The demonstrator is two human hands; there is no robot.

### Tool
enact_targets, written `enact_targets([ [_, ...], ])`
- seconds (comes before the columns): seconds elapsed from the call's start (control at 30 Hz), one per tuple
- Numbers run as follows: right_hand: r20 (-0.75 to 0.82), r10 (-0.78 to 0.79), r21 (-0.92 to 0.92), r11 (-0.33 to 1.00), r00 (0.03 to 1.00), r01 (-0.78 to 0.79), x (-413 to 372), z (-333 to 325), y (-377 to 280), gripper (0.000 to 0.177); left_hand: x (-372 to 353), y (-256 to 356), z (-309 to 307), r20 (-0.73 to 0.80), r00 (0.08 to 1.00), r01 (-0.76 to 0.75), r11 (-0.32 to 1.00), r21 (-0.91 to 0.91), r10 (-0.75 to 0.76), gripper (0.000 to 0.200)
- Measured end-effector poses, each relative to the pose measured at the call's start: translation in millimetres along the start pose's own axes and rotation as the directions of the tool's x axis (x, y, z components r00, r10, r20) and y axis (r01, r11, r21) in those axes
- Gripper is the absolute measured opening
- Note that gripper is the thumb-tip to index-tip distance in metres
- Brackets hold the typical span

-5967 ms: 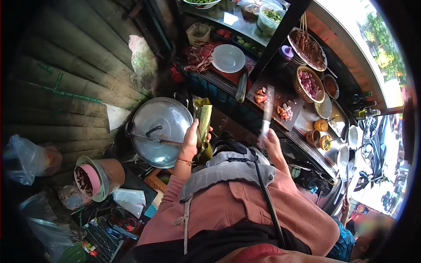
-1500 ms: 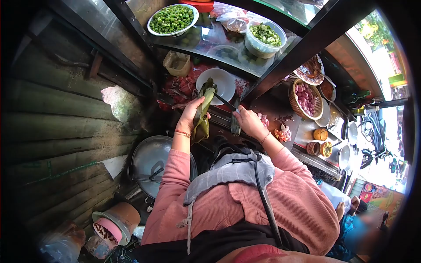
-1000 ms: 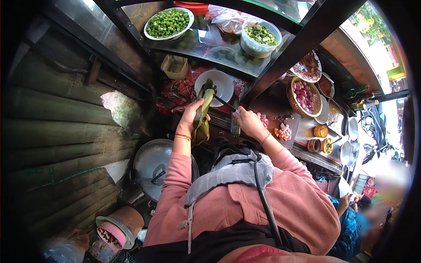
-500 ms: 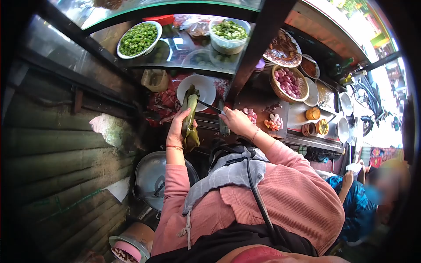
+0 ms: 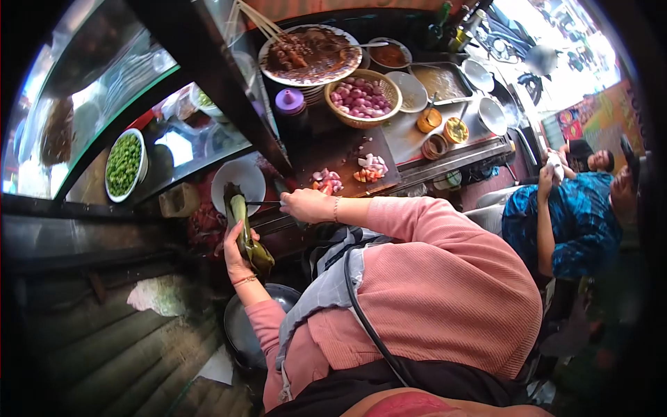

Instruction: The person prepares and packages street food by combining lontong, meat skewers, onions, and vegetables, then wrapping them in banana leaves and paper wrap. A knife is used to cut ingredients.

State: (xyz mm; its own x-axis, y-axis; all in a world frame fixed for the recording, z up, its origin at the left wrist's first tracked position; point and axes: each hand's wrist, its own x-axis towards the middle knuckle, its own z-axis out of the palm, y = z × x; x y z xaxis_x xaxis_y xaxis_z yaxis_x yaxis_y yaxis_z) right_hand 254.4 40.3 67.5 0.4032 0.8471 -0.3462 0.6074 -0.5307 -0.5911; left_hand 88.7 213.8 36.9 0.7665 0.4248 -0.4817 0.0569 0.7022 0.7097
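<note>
My left hand [image 5: 238, 254] is closed around a long leaf-wrapped roll [image 5: 254, 251], its green-brown leaf peeled back and hanging near the lower end. In my right hand [image 5: 309, 206] is a knife [image 5: 265, 203], its thin dark blade pointing left and meeting the pale upper part of the roll. Just beyond the roll lies a white bowl [image 5: 244, 175], partly covered by the roll's upper tip. To the right of it, cut shallots and red pieces [image 5: 326, 182] sit on a dark cutting board [image 5: 388, 156].
A basket of shallots [image 5: 361, 101], a plate of sauced skewers [image 5: 299, 55] and small jars [image 5: 436, 144] stand at the back. Chopped greens fill a bowl [image 5: 124, 167] in the glass case. Below my left arm is a metal pot [image 5: 243, 333]. Two people [image 5: 563, 222] are at the right.
My view has swung to the right, so the counter things appear further left and more of the other people shows. Both hands keep their holds, with the knife still at the roll's upper part.
</note>
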Motion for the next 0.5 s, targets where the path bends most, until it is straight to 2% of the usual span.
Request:
enact_targets([
  [0.17,0.012,-0.019,0.031,0.999,1.000,0.018,3.3,1.1,0.6,0.036,5.0,-3.7,-3.1,-0.009,0.998,0.054,0.994,-0.093,-0.055,0.023],
  [0.23,-0.006,-0.010,0.051,0.999,1.000,0.010,5.7,2.0,2.2,0.036,0.1,-2.3,-4.6,-0.049,0.995,0.081,0.995,-0.051,-0.083,0.023],
  [0.27,-0.037,-0.068,0.068,0.995,0.997,0.071,12.6,9.0,9.9,0.035,1.5,-1.4,-1.2,-0.083,0.991,0.104,0.994,-0.013,-0.105,0.024],
  [0.33,0.055,0.014,0.057,0.998,0.998,-0.017,13.0,1.7,6.0,0.038,-0.1,-0.4,2.5,-0.128,0.985,0.120,0.993,0.009,-0.118,0.025],
  [0.4,0.057,-0.028,0.040,0.999,0.998,0.026,11.0,-4.5,2.6,0.039,5.7,-4.6,-12.1,-0.009,0.991,0.129,0.984,-0.125,-0.131,0.026],
  [0.47,0.058,-0.026,0.089,0.996,0.998,0.021,10.9,-5.6,0.3,0.040,0.2,2.2,-4.4,0.067,0.993,0.103,0.980,-0.171,-0.093,0.031],
  [0.5,0.057,-0.019,0.106,0.994,0.998,0.013,15.6,-3.1,1.4,0.040,-11.0,11.4,19.1,0.135,0.990,0.081,0.971,-0.227,-0.051,0.040],
])
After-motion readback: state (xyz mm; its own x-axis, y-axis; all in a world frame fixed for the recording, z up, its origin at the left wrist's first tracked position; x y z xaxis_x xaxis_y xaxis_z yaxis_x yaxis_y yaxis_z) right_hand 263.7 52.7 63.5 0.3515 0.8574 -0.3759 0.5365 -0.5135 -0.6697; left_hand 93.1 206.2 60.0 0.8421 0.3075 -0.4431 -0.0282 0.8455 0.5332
